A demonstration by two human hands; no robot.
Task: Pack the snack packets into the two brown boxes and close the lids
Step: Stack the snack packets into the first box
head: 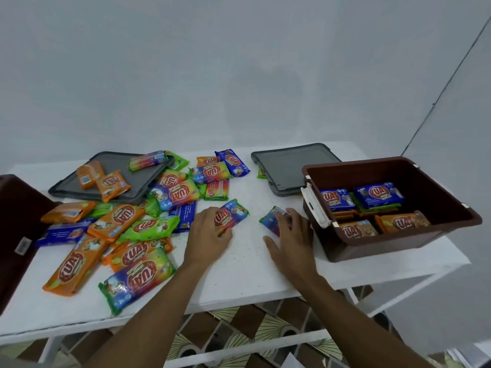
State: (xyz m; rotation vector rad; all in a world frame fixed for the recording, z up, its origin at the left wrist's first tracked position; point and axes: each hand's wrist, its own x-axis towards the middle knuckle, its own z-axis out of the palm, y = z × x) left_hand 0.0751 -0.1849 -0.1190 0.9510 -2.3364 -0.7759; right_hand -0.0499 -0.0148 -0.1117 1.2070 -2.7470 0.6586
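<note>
Two snack packets lie at the centre of the work area, one under each hand. The rainbow packet (232, 214) rests on the table (239, 264) just right of the loose pile. The left hand (210, 235) covers its near end with fingers curled round it, so we read this as a hold on the packet. The blue packet (271, 221) lies near it, apart, just beside the right brown box (430, 187). The right hand (291, 235) lays its fingers over this packet, with the thumb spread apart on the table. The frame is blurred here and we cannot tell whether the hand grips or only presses.

The right brown box stands open at the table's right end, with a white latch (316, 205) on its near side. We see packed packets (380, 195) inside it: blue ones toward the back, orange ones toward the front.

The loose packets (117, 221) – orange, green, blue and rainbow – spread over the left half of the table. Some lie on the left grey lid (125, 168). The right grey lid (292, 163) lies flat behind the open box. The left brown box (16, 208) shows only partly at the frame's left edge.
</note>
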